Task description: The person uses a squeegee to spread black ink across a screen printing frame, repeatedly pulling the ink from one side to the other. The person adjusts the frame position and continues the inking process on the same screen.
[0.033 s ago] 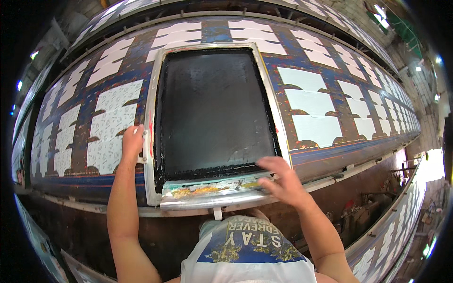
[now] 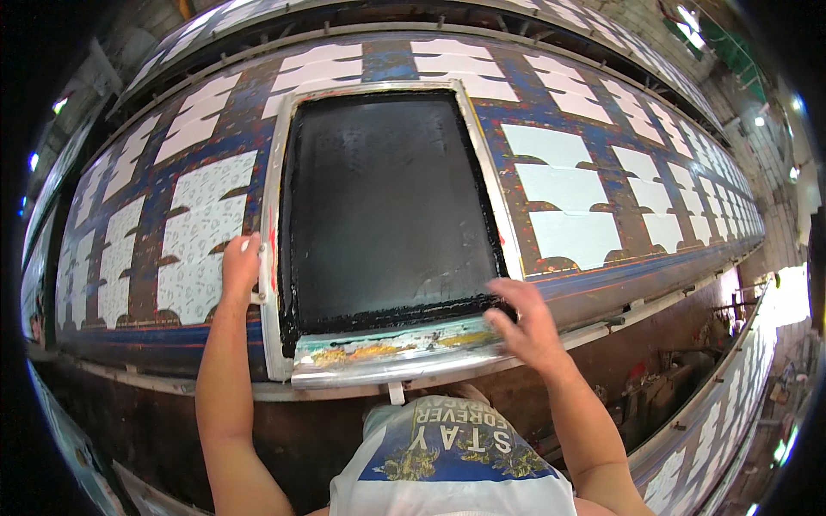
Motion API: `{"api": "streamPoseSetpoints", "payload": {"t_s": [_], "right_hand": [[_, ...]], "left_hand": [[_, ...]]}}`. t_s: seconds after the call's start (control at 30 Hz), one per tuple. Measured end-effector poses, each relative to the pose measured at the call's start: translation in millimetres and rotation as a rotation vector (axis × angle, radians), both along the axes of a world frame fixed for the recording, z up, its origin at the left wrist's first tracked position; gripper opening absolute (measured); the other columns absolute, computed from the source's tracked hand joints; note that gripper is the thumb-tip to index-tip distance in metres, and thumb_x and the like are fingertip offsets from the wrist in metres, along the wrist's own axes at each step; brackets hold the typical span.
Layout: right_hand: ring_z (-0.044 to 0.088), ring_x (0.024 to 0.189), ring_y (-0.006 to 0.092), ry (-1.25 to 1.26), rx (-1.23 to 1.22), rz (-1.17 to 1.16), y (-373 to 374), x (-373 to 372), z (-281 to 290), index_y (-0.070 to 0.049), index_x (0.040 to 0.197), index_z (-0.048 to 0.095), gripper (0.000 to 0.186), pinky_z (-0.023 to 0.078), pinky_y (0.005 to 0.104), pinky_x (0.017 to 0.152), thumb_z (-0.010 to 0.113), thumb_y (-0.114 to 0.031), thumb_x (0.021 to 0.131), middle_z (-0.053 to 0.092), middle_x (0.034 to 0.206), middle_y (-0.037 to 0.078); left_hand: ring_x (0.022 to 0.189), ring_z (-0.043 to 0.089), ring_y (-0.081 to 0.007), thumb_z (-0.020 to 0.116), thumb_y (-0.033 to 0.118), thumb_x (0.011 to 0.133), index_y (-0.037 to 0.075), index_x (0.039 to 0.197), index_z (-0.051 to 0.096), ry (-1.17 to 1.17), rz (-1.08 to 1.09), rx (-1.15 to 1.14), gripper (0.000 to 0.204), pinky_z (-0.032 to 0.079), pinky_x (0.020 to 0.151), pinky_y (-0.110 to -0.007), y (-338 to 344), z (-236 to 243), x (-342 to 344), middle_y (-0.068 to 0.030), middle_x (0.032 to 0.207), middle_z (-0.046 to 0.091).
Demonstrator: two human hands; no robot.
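A large screen-printing frame [image 2: 508, 230] with pale metal sides lies on the long table in front of me. Its mesh [image 2: 391, 206] is coated with glossy black ink, thickest along the edges. My left hand [image 2: 242, 265] is closed around a white handle [image 2: 261, 272] on the frame's left side. Over the near right corner hovers my right hand [image 2: 527, 327], slightly blurred, its fingers apart and nothing in it. Close to that hand, a metal bar [image 2: 400, 347] smeared with teal, yellow and white paint runs along the frame's near end.
White cut fabric pieces [image 2: 568, 193] lie in rows on the ink-stained printing table [image 2: 387, 62]. Those left of the frame [image 2: 202, 228] carry a small grey pattern. A metal rail [image 2: 615, 320] follows the table's near edge. Similar tables stand beyond and at lower right.
My right hand has shifted slightly to the right, off the black area toward the frame's corner. The left hand keeps its hold on the handle.
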State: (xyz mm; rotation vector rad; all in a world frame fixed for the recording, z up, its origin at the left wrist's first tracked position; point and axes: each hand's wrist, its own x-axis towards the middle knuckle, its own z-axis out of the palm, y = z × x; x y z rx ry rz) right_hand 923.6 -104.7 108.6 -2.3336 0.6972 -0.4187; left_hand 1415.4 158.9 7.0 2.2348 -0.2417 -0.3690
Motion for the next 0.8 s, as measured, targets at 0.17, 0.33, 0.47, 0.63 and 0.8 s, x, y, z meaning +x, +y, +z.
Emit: {"api": "streamPoseSetpoints", "payload": {"t_s": [0.17,0.33,0.47,0.63,0.8], "right_hand": [[0.073,0.118,0.0289,0.120,0.419,-0.576,-47,-39,-51,0.003,0.143,0.069,0.045,0.054,0.0401,0.107,0.070,-0.027,0.110,0.075,0.134,0.021],[0.067,0.106,0.0169,0.076,0.729,-0.640,-48,-56,-66,0.003,0.138,0.074,0.044,0.055,0.0339,0.094,0.064,-0.033,0.115,0.078,0.116,0.010],[0.069,0.100,0.0146,0.019,0.701,-0.704,-40,-45,-59,0.005,0.133,0.077,0.038,0.056,0.0322,0.090,0.064,-0.025,0.115,0.080,0.114,0.010],[0.070,0.101,0.0141,-0.115,0.766,-0.666,-41,-52,-32,0.005,0.134,0.078,0.035,0.056,0.0315,0.092,0.067,-0.021,0.113,0.082,0.115,0.011],[0.071,0.102,0.0148,-0.133,0.706,-0.627,-65,-67,-17,0.006,0.130,0.079,0.035,0.056,0.0321,0.093,0.070,-0.021,0.111,0.082,0.114,0.012]], "left_hand": [[0.059,0.055,-0.0099,0.071,0.044,0.108,0.004,0.108,0.075,0.132,0.011,-0.156,0.040,0.040,0.051,-0.030,-5,12,-4,0.0002,0.075,0.063],[0.053,0.048,-0.0065,0.070,0.045,0.108,0.006,0.110,0.075,0.170,0.032,-0.202,0.039,0.033,0.046,-0.028,-8,17,-9,0.0035,0.071,0.058],[0.055,0.049,-0.0073,0.070,0.046,0.108,0.005,0.104,0.075,0.165,0.007,-0.211,0.041,0.035,0.048,-0.028,-6,16,-6,0.0034,0.071,0.057],[0.046,0.042,-0.0086,0.069,0.047,0.108,0.007,0.094,0.072,0.154,0.039,-0.189,0.042,0.031,0.041,-0.030,-10,18,-5,0.0044,0.064,0.050],[0.045,0.041,-0.0065,0.068,0.051,0.108,0.011,0.096,0.068,0.170,0.047,-0.244,0.042,0.031,0.040,-0.027,-30,47,-17,0.0048,0.065,0.050]]}}
